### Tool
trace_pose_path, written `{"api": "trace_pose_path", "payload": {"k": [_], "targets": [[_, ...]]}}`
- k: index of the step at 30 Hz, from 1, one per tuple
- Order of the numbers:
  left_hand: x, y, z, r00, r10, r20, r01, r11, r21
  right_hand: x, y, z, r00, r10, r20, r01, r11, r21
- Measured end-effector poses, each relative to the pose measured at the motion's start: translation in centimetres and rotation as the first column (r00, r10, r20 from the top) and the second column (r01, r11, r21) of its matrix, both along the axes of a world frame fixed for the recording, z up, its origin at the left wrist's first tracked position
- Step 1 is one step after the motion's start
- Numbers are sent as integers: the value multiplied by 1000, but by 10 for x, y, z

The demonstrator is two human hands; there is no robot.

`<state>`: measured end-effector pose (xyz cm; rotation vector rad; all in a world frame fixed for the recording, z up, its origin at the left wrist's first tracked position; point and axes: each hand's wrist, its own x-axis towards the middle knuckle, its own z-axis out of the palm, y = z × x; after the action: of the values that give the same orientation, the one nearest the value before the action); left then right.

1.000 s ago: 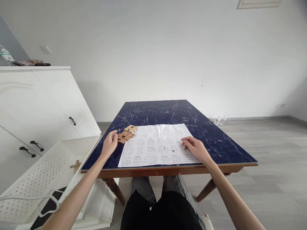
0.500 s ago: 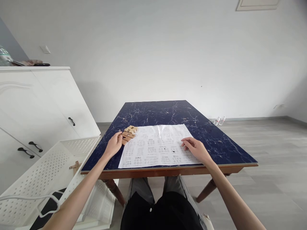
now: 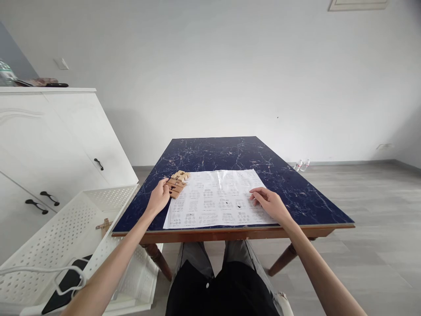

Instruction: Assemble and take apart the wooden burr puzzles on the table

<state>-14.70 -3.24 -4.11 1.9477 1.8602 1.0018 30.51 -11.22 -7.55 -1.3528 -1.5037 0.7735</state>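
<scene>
A printed sheet of paper point(image 3: 217, 199) lies spread on the dark blue table point(image 3: 213, 151), with rows of small diagrams and text too fine to read. At its upper left corner sit several notched wooden puzzle pieces point(image 3: 176, 187), brown ones in front and paler ones behind. Against the left edge of the brown pieces rests my left hand point(image 3: 159, 196), thumb and forefinger apart and touching the wood. My right hand point(image 3: 268, 202) lies loosely on the right side of the sheet, fingers slightly bent and apart, holding nothing.
A white perforated basket point(image 3: 72, 215) stands left of the table, with a brown wooden item point(image 3: 104, 225) and a white cable point(image 3: 42, 270) there. Beyond it is a white cabinet point(image 3: 52, 131). Clear bottles point(image 3: 301, 165) stand on the floor by the wall.
The view has shifted very slightly. Both hands, the sheet and the wooden pieces stay almost where they were.
</scene>
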Motion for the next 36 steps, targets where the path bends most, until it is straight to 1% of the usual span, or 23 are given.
{"api": "trace_pose_path", "payload": {"k": [6,13,24,29,36], "targets": [[0,3,4,998,33,46,-33,999,0,1,2,-3,1000,0,-4,0,1000,-5],[3,16,10,996,63,60,-60,997,-49,0,0,0,1000,-1,-9,1,1000,3],[11,9,6,998,9,56,-1,990,-142,0,-1,1,1000,3,5,-3,1000,-2],[12,7,6,998,-3,58,11,991,-134,0,-1,1,1000,0,4,0,1000,5],[7,4,5,995,-28,94,37,995,-88,1,1,-2,1000,2,7,-2,1000,7]]}}
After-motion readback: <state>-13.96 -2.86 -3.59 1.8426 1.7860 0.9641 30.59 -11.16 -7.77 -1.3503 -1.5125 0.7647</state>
